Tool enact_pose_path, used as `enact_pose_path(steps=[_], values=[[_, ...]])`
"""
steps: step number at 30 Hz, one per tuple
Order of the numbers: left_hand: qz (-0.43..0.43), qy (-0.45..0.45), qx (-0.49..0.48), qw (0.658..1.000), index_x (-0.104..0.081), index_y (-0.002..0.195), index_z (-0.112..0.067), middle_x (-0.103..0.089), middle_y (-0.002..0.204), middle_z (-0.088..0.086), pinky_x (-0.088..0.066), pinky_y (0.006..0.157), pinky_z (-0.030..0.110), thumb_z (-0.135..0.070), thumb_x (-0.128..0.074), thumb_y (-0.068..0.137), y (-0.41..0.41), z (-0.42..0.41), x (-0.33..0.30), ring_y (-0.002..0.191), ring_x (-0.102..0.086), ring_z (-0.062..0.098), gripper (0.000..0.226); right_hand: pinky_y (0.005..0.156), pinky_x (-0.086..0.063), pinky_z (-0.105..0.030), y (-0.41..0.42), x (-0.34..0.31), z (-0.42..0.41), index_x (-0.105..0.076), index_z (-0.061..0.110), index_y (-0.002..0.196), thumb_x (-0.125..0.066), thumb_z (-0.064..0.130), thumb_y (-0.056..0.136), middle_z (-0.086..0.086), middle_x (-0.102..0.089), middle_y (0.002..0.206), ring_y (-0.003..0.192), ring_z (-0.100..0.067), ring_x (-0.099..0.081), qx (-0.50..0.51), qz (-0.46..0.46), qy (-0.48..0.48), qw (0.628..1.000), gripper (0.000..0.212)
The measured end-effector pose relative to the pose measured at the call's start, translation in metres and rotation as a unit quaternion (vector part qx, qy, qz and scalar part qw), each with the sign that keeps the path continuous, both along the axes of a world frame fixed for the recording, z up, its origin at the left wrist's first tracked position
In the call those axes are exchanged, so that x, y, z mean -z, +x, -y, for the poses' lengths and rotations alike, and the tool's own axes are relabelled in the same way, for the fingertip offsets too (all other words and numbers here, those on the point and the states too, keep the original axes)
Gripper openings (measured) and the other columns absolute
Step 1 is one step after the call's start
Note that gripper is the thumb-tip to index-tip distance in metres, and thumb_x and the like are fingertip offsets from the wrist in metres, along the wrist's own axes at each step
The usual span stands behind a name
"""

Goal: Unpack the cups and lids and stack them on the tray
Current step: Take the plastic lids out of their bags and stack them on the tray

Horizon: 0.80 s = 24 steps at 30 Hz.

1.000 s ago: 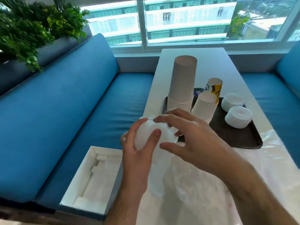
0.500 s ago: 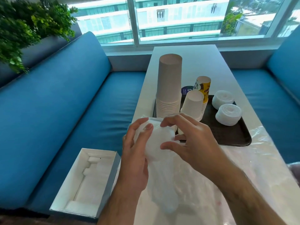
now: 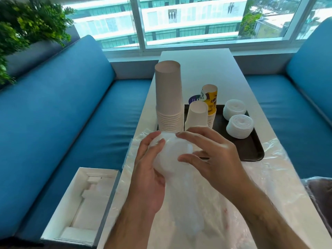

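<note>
White table (image 3: 197, 65) runs toward window (image 3: 179, 20), blue benches (image 3: 62, 114) both sides, plant (image 3: 21, 29) far left. Open white box (image 3: 80, 203) on left bench. Black tray (image 3: 251, 150) carries tall cup stack (image 3: 168, 97), shorter cups (image 3: 197, 114), two lid stacks (image 3: 239, 125). Plastic wrap (image 3: 269, 168) covers near table. Left hand (image 3: 149, 173) cups wrapped lid bundle (image 3: 170, 155) above table just before tray, fingers curled round it; right hand (image 3: 212, 159) pinches its top — blocks tray's near left corner.

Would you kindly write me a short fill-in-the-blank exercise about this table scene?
1. Both hands hold a white bundle wrapped in clear ____.
2. The tallest stack of cups stands on the tray's ____ side.
3. ____ stacks of lids sit on the tray.
4. The seats are coloured ____.

Missing words: plastic; left; two; blue
</note>
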<state>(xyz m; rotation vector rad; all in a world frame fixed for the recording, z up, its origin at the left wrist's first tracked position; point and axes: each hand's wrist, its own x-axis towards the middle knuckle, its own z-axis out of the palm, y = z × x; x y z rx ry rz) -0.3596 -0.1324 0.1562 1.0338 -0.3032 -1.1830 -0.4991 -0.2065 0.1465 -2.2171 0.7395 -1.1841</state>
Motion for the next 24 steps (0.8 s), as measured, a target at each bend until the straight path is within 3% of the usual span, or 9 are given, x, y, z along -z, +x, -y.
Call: enact_pose_path(steps=[5, 8, 11, 14, 17, 21, 24], values=[[-0.005, 0.003, -0.011, 1.0, -0.066, 0.123, -0.033, -0.069, 0.123, 0.01, -0.059, 0.068, 0.039, -0.034, -0.071, 0.069, -0.007, 0.005, -0.002, 0.101, -0.069, 0.027, 0.054, 0.085, -0.058, -0.019, -0.006, 0.002, 0.001, -0.07, 0.019, 0.12, -0.08, 0.021, 0.08, 0.0, -0.067, 0.125, 0.107, -0.012, -0.067, 0.006, 0.02, -0.022, 1.0, 0.041], [0.009, 0.005, -0.018, 1.0, -0.064, 0.125, -0.034, -0.068, 0.125, 0.009, -0.059, 0.066, 0.039, -0.033, -0.071, 0.068, -0.011, 0.007, -0.001, 0.103, -0.07, 0.029, 0.057, 0.083, -0.054, -0.01, -0.009, 0.003, 0.002, -0.067, 0.024, 0.121, -0.076, 0.027, 0.082, 0.014, -0.065, 0.121, 0.104, -0.008, -0.066, -0.013, 0.031, 0.031, 0.999, 0.04], [0.057, 0.014, -0.028, 0.998, -0.061, 0.126, -0.04, -0.064, 0.127, 0.005, -0.061, 0.068, 0.041, -0.034, -0.072, 0.065, -0.016, 0.008, 0.0, 0.109, -0.066, 0.033, 0.063, 0.082, -0.047, -0.002, -0.013, 0.005, 0.005, -0.064, 0.029, 0.121, -0.075, 0.029, 0.082, 0.022, -0.062, 0.118, 0.106, 0.007, -0.061, -0.015, 0.042, 0.053, 0.998, 0.041], [0.09, 0.01, -0.038, 0.995, -0.06, 0.123, -0.046, -0.062, 0.126, 0.001, -0.061, 0.068, 0.041, -0.032, -0.072, 0.062, -0.018, 0.008, 0.001, 0.112, -0.064, 0.035, 0.064, 0.086, -0.049, -0.006, -0.014, 0.007, 0.005, -0.06, 0.03, 0.122, -0.075, 0.026, 0.083, 0.021, -0.062, 0.12, 0.11, 0.016, -0.057, -0.006, 0.06, 0.032, 0.998, 0.043], [0.111, 0.008, -0.049, 0.993, -0.061, 0.119, -0.049, -0.062, 0.125, -0.002, -0.062, 0.069, 0.042, -0.032, -0.074, 0.06, -0.019, 0.01, 0.001, 0.111, -0.064, 0.034, 0.062, 0.087, -0.055, -0.014, -0.017, 0.009, 0.004, -0.061, 0.029, 0.12, -0.078, 0.022, 0.082, 0.016, -0.066, 0.117, 0.111, 0.003, -0.063, -0.002, 0.081, 0.028, 0.996, 0.043], [0.091, -0.007, -0.079, 0.993, -0.067, 0.113, -0.044, -0.068, 0.118, -0.002, -0.06, 0.066, 0.034, -0.021, -0.075, 0.067, -0.014, 0.013, 0.003, 0.103, -0.07, 0.026, 0.051, 0.081, -0.057, -0.017, -0.024, 0.009, 0.011, -0.059, 0.028, 0.121, -0.068, 0.024, 0.092, 0.014, -0.068, 0.112, 0.105, -0.007, -0.067, -0.004, 0.1, 0.106, 0.989, 0.031], [0.088, -0.004, -0.1, 0.991, -0.068, 0.112, -0.041, -0.068, 0.119, -0.002, -0.059, 0.066, 0.03, -0.009, -0.073, 0.081, -0.011, 0.012, 0.008, 0.1, -0.072, 0.021, 0.045, 0.079, -0.057, -0.017, -0.039, 0.021, 0.033, -0.06, 0.019, 0.124, -0.059, 0.016, 0.099, 0.009, -0.069, 0.108, 0.099, -0.002, -0.068, 0.086, 0.147, 0.161, 0.972, 0.025]])
